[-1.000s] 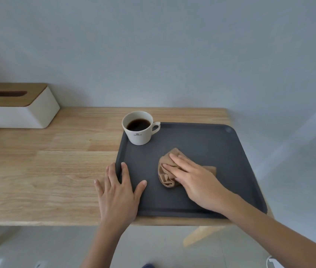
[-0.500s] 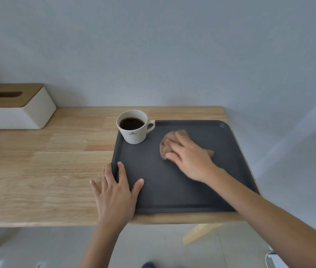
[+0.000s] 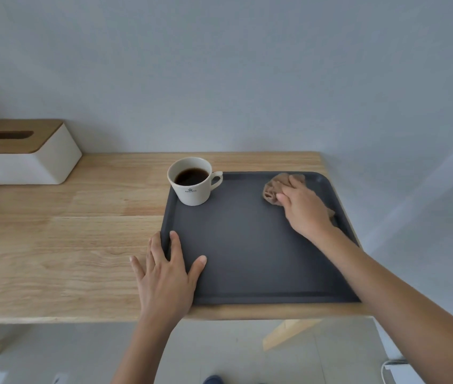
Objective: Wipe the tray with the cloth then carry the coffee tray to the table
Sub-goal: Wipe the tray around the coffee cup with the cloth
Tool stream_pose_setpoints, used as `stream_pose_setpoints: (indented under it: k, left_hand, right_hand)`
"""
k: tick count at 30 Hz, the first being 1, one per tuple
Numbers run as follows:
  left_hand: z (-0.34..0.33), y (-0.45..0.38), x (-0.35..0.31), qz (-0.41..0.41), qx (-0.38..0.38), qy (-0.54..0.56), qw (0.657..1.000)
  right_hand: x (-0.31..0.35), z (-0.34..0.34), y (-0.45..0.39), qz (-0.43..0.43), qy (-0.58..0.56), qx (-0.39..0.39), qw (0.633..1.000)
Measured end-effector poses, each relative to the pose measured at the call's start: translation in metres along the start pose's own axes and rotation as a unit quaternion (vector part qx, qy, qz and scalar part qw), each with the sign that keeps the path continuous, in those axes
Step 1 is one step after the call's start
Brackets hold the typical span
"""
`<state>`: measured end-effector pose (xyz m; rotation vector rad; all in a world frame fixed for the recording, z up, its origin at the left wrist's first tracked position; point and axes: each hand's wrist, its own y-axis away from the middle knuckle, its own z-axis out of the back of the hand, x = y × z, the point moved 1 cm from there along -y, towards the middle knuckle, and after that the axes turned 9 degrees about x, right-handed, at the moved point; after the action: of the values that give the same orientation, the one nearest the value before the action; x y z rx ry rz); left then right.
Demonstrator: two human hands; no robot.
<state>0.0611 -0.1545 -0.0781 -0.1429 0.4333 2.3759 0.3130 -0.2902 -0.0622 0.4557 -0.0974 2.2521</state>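
Two hands on tray (image 3: 247,259): right hand (image 3: 304,207) fingers pressing cloth (image 3: 273,187) at far right corner, left hand (image 3: 165,275) fingers spread flat on near left edge; cup (image 3: 192,181) at far left.

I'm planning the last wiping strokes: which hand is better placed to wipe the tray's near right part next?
Right. The right hand already presses the cloth at the tray's far right corner; the left hand lies flat across its near left edge, steadying it.

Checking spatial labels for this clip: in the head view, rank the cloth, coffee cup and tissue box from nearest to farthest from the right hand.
1. Cloth, under the right hand, tray's far right corner.
2. Coffee cup, tray's far left corner.
3. Tissue box, far left of the table.
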Motion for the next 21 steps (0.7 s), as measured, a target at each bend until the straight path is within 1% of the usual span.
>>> stream_pose_setpoints:
  k: [1,2,5,7,9,12,16,19,21]
  left_hand:
    - [0.000,0.000,0.000,0.000,0.001,-0.002,1.000]
    - [0.001,0.000,0.000,0.000,0.001,-0.004,1.000]
    - [0.001,0.000,0.000,0.002,-0.003,-0.011,1.000]
    - [0.000,0.000,0.000,-0.001,-0.008,-0.005,1.000]
    - [0.000,0.000,0.000,-0.004,-0.010,0.003,1.000]
    - [0.000,0.000,0.000,-0.002,-0.004,-0.008,1.000]
    - [0.000,0.000,0.000,-0.002,-0.005,-0.006,1.000]
    - [0.000,0.001,0.000,0.000,-0.004,-0.006,1.000]
    - [0.001,0.002,-0.001,-0.001,-0.009,-0.004,1.000]
  right_hand:
    - [0.012,-0.002,-0.002,-0.001,0.000,0.001,1.000]
    - [0.026,-0.006,0.000,0.017,-0.001,0.010,1.000]
    - [0.061,-0.020,0.033,0.134,-0.004,0.062,0.989]
    - [0.063,-0.026,0.064,0.201,0.008,0.085,0.976]
    - [0.048,-0.026,0.087,0.225,0.011,0.099,0.969]
    - [0.015,-0.012,0.093,0.192,0.003,0.105,0.976]
    - [-0.022,0.009,0.051,0.086,-0.003,0.064,0.994]
    - [-0.023,0.013,0.020,0.009,-0.012,0.032,0.999]
    - [-0.011,0.009,0.019,-0.002,-0.011,0.026,1.000]
